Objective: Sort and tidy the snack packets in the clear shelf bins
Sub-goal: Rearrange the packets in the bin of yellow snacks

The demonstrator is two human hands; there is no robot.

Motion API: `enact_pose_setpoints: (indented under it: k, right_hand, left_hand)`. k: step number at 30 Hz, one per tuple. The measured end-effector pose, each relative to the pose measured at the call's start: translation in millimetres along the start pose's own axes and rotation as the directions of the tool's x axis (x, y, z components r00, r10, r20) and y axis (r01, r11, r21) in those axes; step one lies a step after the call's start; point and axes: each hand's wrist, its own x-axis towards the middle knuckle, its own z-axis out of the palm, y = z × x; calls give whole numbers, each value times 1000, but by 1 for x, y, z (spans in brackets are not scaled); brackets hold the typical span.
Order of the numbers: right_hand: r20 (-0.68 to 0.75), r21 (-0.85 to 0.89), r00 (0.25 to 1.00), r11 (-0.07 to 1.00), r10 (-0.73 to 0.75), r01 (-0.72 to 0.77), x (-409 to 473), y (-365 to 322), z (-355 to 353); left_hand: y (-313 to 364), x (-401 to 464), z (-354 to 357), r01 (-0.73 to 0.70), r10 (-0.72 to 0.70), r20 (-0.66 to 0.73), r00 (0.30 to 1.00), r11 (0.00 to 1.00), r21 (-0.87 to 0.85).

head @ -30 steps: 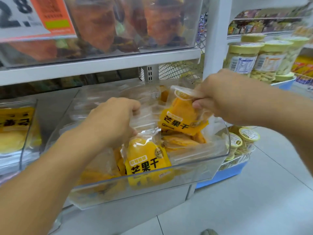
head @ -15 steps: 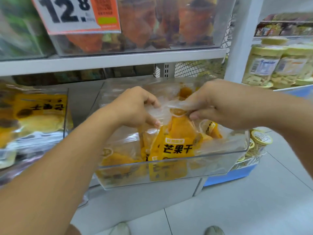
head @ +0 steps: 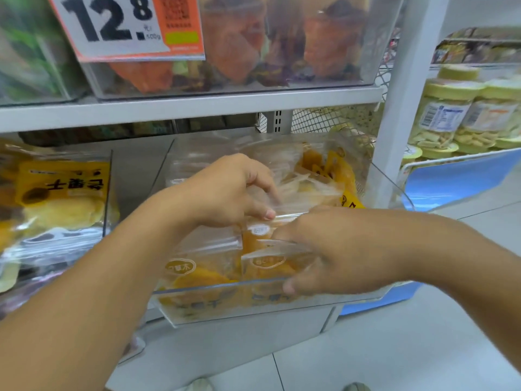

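A clear shelf bin [head: 214, 309] is pulled forward from the lower shelf and holds several yellow dried-mango packets [head: 197, 266] standing on edge. My left hand [head: 228, 190] reaches into the bin from the left, with its fingers curled on the clear top edge of a packet [head: 307, 187]. My right hand [head: 329, 249] is lower, at the bin's front right, and grips the top of a front packet [head: 267, 261]. More packets lean at the back right of the bin [head: 332, 167].
A second clear bin [head: 107, 193] with yellow packets stands to the left. Above, a shelf bin holds orange snacks behind a price card [head: 127, 26]. Jars with yellow lids [head: 451, 114] stand on a blue rack at the right. Grey floor lies below.
My right hand came down from above the bin to its front right and now grips a front packet. The left hand stayed inside the bin. The view shifted left.
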Motion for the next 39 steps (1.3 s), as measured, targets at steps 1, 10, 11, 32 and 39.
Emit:
enact_pose_setpoints:
  k: [1, 10, 11, 32, 39]
  right_hand:
    - [-34, 44, 999, 999, -6, 7, -8, 2, -6]
    - [-286, 365, 934, 925, 216, -103, 9, 69, -6]
    - [-240, 443, 947, 892, 212, -88, 12, 69, -4]
    - [-253, 358, 967, 930, 4, 89, 40, 45, -11]
    - [-237, 682, 958, 730, 160, 46, 27, 67, -8]
  left_hand:
    - [-1, 0, 0, -26, 26, 19, 999, 1000, -2]
    - [0, -1, -2, -42, 43, 37, 998, 999, -25]
    - [1, -3, -3, -30, 30, 43, 999, 1000, 3]
    - [15, -41, -13, 213, -118, -232, 966, 869, 447]
    - [11, -26, -3, 115, -26, -305, 952, 954, 277]
